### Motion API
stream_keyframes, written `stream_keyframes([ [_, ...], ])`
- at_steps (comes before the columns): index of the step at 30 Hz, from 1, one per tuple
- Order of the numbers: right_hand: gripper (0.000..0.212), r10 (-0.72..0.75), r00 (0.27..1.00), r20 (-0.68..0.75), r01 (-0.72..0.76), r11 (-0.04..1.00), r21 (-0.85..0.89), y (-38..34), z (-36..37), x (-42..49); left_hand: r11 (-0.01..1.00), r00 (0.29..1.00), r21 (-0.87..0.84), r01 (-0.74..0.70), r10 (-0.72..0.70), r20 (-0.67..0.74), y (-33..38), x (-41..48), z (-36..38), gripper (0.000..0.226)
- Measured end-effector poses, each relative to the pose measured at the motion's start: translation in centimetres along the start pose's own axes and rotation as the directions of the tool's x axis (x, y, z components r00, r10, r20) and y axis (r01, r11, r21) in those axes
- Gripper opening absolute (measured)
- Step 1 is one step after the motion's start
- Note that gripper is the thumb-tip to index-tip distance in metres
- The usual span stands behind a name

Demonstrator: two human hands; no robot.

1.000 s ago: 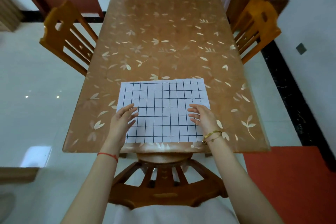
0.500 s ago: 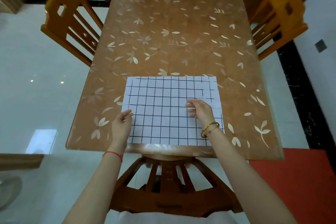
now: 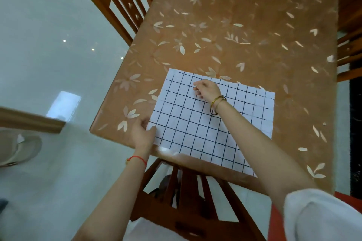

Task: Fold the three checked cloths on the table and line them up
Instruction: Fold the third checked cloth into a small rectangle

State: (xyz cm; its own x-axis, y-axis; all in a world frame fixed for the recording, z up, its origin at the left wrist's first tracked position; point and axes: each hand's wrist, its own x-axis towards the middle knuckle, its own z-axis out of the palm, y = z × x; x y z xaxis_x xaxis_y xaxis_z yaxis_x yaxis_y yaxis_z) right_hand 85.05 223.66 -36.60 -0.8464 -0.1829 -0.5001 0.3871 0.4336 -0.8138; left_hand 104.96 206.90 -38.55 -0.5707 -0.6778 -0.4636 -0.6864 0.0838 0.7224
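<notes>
Two-handed, with left hand pinching the cloth's left edge, right hand curled farther along, hold unclear, lift evenly and match corners.

Table far end cut by top edge. Right forearm hides part of checked cloth. Left hand, right hand: blurred, grip on cloth unclear.

Left hand pinching, right hand extended farther, fingers curled

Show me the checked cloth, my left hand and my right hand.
checked cloth [image 3: 184, 127], head view, bare squares left of middle
left hand [image 3: 142, 133], head view, back of hand
right hand [image 3: 206, 91], head view, back of hand
</notes>
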Motion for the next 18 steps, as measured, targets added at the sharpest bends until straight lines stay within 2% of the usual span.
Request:
stream_keyframes([
  [6,0.028,-0.106,0.985,0.132,0.143,0.94,-0.309,-1.2,2.6,3.8,0.994,0.995,0.105,0.006,0.005,-0.097,-2.1,0.6,0.9,0.049],
  [10,0.026,-0.124,0.977,0.171,0.18,0.914,-0.365,-1.9,4.1,6.2,0.987,0.991,0.161,0.014,0.008,-0.132,-2.5,0.3,1.4,0.049],
  [18,0.031,-0.188,0.949,0.253,0.304,0.759,-0.576,-3.0,7.1,9.7,0.954,0.979,0.298,0.042,0.021,-0.204,-2.3,0.2,1.6,0.043],
])
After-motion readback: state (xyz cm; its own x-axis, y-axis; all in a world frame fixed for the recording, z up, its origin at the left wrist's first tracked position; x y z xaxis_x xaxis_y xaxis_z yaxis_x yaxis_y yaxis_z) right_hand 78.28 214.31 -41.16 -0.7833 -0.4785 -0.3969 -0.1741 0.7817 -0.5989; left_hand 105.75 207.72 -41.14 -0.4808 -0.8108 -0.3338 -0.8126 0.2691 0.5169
